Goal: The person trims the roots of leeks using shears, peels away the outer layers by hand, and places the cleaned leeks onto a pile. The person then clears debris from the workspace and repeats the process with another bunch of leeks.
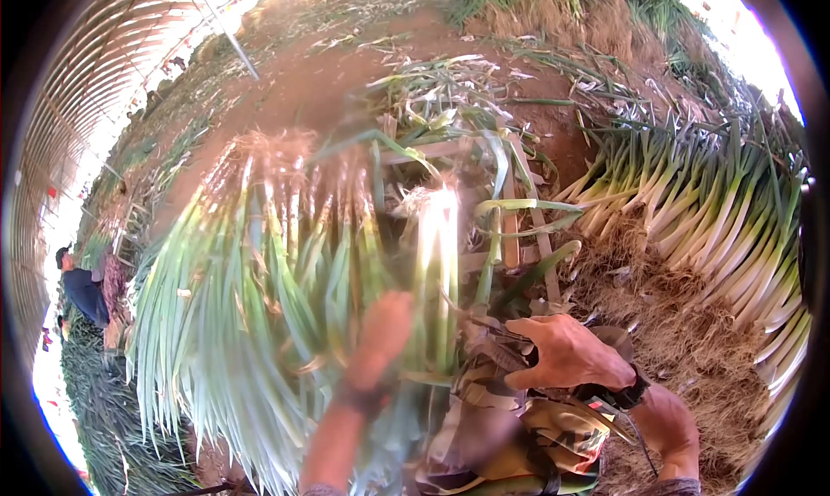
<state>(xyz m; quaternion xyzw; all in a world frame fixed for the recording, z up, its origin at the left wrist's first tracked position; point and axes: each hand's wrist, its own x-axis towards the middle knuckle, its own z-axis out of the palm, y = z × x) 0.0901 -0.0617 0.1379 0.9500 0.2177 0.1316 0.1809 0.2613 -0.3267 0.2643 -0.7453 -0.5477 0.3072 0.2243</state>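
My left hand, smeared by motion, is over the leafy part of a row of long green onions, whose root ends point away from me. Its fingers do not show clearly. Just right of it, a few bright white-stemmed green onions stand out in strong light. My right hand hovers above my lap, thumb and fingers curved apart with nothing visible between them. Beneath and beside it is camouflage-patterned cloth. A dark band sits on each wrist.
Cleaned green onions lie in a long row on the right, beside matted roots. A wooden frame strewn with leaf scraps stands ahead. Another person is at far left. More bundles stand behind.
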